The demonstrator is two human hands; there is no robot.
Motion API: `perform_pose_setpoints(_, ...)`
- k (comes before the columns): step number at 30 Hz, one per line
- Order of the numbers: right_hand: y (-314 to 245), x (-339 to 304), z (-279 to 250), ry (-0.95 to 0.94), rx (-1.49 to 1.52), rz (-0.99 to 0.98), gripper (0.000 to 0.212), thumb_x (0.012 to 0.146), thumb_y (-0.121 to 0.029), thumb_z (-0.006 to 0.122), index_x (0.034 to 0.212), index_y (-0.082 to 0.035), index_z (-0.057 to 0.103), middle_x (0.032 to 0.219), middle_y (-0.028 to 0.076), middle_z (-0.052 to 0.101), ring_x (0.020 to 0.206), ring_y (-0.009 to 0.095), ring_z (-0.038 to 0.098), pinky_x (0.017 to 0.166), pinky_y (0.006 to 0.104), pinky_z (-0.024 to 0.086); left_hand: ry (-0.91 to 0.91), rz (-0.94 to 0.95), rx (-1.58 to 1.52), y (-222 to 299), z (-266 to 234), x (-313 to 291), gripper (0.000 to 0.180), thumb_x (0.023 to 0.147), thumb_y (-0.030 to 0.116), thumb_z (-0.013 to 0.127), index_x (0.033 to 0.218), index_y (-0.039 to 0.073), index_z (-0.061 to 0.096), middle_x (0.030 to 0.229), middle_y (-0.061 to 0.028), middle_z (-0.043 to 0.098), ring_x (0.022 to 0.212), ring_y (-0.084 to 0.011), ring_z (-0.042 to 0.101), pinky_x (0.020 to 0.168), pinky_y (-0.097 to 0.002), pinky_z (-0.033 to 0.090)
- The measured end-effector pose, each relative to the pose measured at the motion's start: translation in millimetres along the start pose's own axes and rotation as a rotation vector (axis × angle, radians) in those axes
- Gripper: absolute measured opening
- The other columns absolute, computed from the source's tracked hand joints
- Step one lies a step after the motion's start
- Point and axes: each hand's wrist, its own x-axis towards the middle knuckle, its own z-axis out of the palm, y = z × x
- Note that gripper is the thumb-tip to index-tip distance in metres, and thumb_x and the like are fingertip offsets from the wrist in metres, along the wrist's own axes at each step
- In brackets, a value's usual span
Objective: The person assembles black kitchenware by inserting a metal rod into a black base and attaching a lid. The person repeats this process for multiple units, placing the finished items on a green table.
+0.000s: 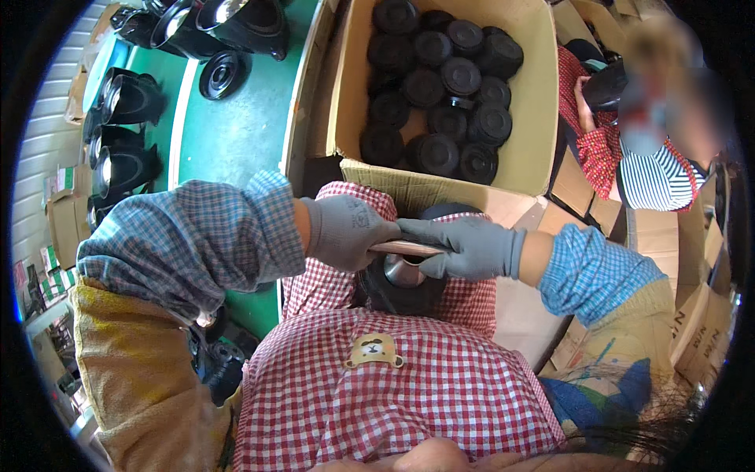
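Observation:
Both my hands wear grey gloves and meet in front of my lap. My left hand (346, 232) closes on one end of a thin, flat piece with a pinkish-brown edge (409, 248). The other end is pinched by my right hand (472, 245), its thumb below and its fingers on top. What kind of thing the piece is, I cannot make out. Just under it, between my knees, sits a black rounded vessel (401, 297) with a shiny silver part (404, 271), partly hidden by the hands and the flat piece.
Ahead stands an open cardboard box (456, 179) holding several black round lids (460, 76). On the green table (236, 134) at the left are several black jugs (126, 101) and a loose black lid (223, 75). At the right a person in red sleeves (598, 161) holds a black vessel (604, 86).

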Motion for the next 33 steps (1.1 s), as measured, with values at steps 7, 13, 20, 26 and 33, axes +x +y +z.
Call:
perform_pose_setpoints(7,-38.5,-13.8,58.7,0.270,1.034,0.191,0.080,0.098,-0.006,0.058,0.163,-0.009,0.012,0.113,0.004,0.055,0.086,0.012,0.053,0.077,0.0262,0.050,0.013,0.419,0.551,-44.0,-10.9,55.3,0.032,0.086,0.031,0.069,0.109,0.013,0.056,0.095,-0.0073,0.068,0.084,-0.0303,0.071,0.068,-0.0442,0.058)
perform_pose_setpoints(13,-77.9,-2.9,82.6,0.534,0.916,0.343,0.067,0.093,-0.003,0.055,0.154,-0.005,0.028,0.107,0.010,0.060,0.074,0.013,0.055,0.066,0.0250,0.050,0.266,0.548,0.622,-44.2,-9.5,77.0,0.033,0.083,0.031,0.071,0.105,0.013,0.057,0.091,-0.0063,0.064,0.080,-0.0295,0.070,0.067,-0.0438,0.057)
perform_pose_setpoints(20,-41.4,-70.9,70.4,0.805,0.806,0.201,0.062,0.100,-0.008,0.050,0.159,-0.010,0.031,0.085,0.008,0.064,0.055,0.007,0.052,0.044,0.0187,0.039,0.990,0.047,-0.231,-94.3,1.9,36.1,0.051,0.085,0.008,0.071,0.134,0.001,0.057,0.114,-0.0196,0.067,0.101,-0.0324,0.069,0.084,-0.0380,0.059)
perform_pose_setpoints(26,-4.4,-85.1,108.7,1.187,0.720,0.143,0.059,0.103,-0.017,0.051,0.158,-0.008,0.031,0.074,0.003,0.060,0.047,0.004,0.044,0.041,0.0170,0.036,0.292,-0.401,-0.335,-26.0,28.1,77.1,0.046,0.098,0.035,0.060,0.131,0.003,0.065,0.118,-0.0154,0.070,0.112,-0.0253,0.066,0.100,-0.0366,0.048)
perform_pose_setpoints(33,4.8,-85.3,162.2,1.089,0.792,0.063,0.066,0.103,-0.013,0.054,0.161,-0.009,0.023,0.083,0.005,0.060,0.059,0.005,0.049,0.048,0.0185,0.040,-0.003,-0.105,-0.875,6.9,52.7,23.8,0.069,0.097,0.035,0.062,0.156,0.011,0.035,0.154,-0.0134,0.046,0.141,-0.0228,0.043,0.120,-0.0348,0.029)
